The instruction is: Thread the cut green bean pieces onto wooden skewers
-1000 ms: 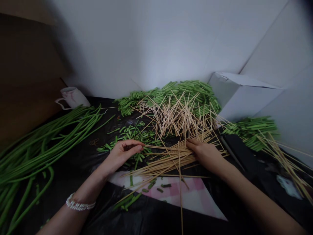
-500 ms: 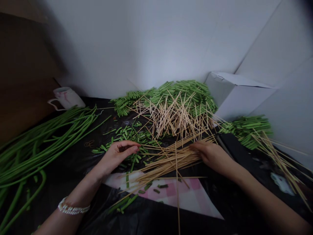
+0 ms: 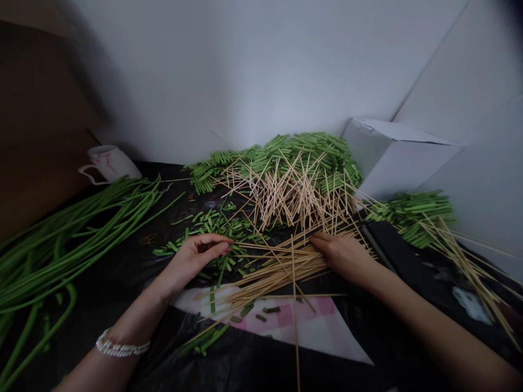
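Observation:
My left hand pinches, with thumb and forefinger, the left end of a thin bamboo skewer that runs right across the pile. Under my right hand lies a loose heap of bamboo skewers. Its fingers are stretched out flat on the heap, their tips pointing left. Short cut green stems are scattered just beyond my left hand. One single skewer lies crosswise over the heap toward me. Beneath the heap's front edge shows a pink and white checked cloth.
Threaded green stem skewers are piled at the back, with bare sticks facing me. A smaller bundle is at right, near a white box. Long uncut green stems and a mug stand on the left.
My right hand has shifted slightly left and flattened over the skewer heap. My left hand keeps its pinch in nearly the same place.

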Demonstrator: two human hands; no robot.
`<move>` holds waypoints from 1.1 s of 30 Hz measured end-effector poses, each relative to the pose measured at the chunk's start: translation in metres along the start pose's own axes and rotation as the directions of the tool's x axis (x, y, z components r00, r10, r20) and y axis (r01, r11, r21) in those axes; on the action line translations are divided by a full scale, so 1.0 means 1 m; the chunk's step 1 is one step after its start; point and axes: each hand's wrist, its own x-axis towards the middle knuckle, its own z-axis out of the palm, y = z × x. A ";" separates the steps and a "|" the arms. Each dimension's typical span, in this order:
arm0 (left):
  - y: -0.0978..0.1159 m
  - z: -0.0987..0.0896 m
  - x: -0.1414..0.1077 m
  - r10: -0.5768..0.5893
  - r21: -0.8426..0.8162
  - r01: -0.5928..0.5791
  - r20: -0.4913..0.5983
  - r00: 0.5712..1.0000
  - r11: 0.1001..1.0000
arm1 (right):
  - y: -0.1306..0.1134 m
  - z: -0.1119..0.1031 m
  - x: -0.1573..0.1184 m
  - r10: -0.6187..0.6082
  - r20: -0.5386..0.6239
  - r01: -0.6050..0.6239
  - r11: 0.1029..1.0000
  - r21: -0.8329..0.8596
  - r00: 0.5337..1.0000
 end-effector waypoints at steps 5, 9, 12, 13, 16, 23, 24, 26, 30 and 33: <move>-0.002 -0.001 0.001 -0.003 -0.001 0.003 -0.001 1.000 1.000 | 0.002 0.002 -0.005 -0.007 -0.026 0.009 0.998 0.060 1.000; -0.004 -0.002 0.001 0.019 0.047 -0.019 0.005 1.000 0.999 | 0.004 0.004 -0.009 -0.009 -0.045 0.014 0.995 0.100 0.999; -0.005 -0.003 0.002 0.016 0.053 -0.016 0.009 1.000 0.998 | 0.005 0.005 -0.009 0.001 -0.044 0.004 0.994 0.106 0.999; -0.005 -0.003 0.002 0.015 0.052 -0.015 0.010 1.000 0.999 | 0.005 0.005 -0.007 0.013 -0.038 -0.009 0.995 0.099 0.999; -0.005 -0.002 0.002 0.013 0.047 -0.013 0.010 1.000 0.999 | 0.005 0.004 0.003 0.050 -0.014 -0.050 0.998 0.023 0.999; -0.004 -0.003 0.001 0.007 0.034 -0.007 0.016 1.000 0.999 | 0.002 -0.005 0.034 -0.063 0.012 0.064 0.978 -0.197 0.998; -0.005 -0.003 0.001 0.006 0.039 -0.007 0.018 1.000 0.999 | 0.002 -0.006 0.036 -0.090 0.020 0.092 0.973 -0.210 0.996; -0.005 -0.004 0.001 0.002 0.049 -0.004 0.024 1.000 0.999 | 0.001 -0.007 0.040 -0.154 0.042 0.160 0.958 -0.238 0.987; -0.008 -0.005 0.002 -0.006 0.042 0.004 0.047 0.999 0.999 | -0.002 -0.008 0.048 -0.285 0.098 0.302 0.908 -0.290 0.953; -0.009 -0.005 0.003 0.002 0.033 -0.003 0.051 0.999 0.999 | -0.001 -0.010 0.054 -0.358 0.121 0.378 0.867 -0.325 0.926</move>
